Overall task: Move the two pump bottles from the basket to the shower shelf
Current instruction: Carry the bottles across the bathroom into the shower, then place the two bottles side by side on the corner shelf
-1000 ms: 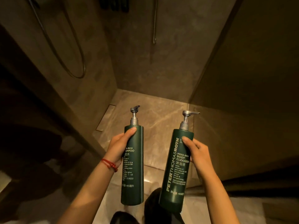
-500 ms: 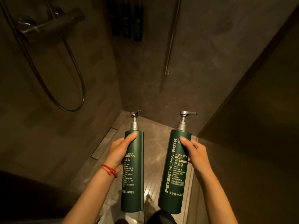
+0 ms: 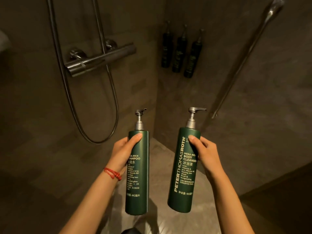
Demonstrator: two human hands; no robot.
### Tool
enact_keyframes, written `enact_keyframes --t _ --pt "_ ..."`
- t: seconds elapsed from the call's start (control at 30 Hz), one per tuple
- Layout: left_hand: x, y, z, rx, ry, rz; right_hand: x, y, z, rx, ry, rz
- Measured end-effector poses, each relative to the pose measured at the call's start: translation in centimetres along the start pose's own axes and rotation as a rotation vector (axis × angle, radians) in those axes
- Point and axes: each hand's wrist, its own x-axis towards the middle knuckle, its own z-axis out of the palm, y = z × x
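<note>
I hold two tall dark green pump bottles upright in front of me inside a shower stall. My left hand (image 3: 121, 153), with a red string at the wrist, grips the shampoo bottle (image 3: 137, 186) near its top. My right hand (image 3: 205, 153) grips the body cleanser bottle (image 3: 183, 181) at its upper part. Both silver pumps point right. No basket or shelf surface is visible.
Three dark bottles (image 3: 181, 49) hang in a row on the far wall near the corner. A metal mixer bar (image 3: 101, 59) with a looping hose (image 3: 94, 115) is on the left wall. A slanted metal rail (image 3: 243, 65) runs down the right wall.
The view has tilted upward, so the mixer bar and the three wall bottles now sit lower and fuller in frame. Both hands keep the same grip on their bottles.
</note>
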Motion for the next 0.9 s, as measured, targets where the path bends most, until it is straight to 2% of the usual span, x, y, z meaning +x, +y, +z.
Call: enact_keyframes --t 0.37,0.63,0.9 --pt "5.9 5.5 -4.3 0.001 0.233 0.219 12.1 -3.8 8.4 0.041 -0.335 -0.127" --pt "5.5 7.6 -5.4 -0.082 0.566 0.335 17.9 -6.8 14.3 0.028 -0.716 -0.202" --pt "2.6 9.2 -4.8 -0.100 0.872 0.431 19.8 -9.2 18.9 0.054 -1.058 -0.217"
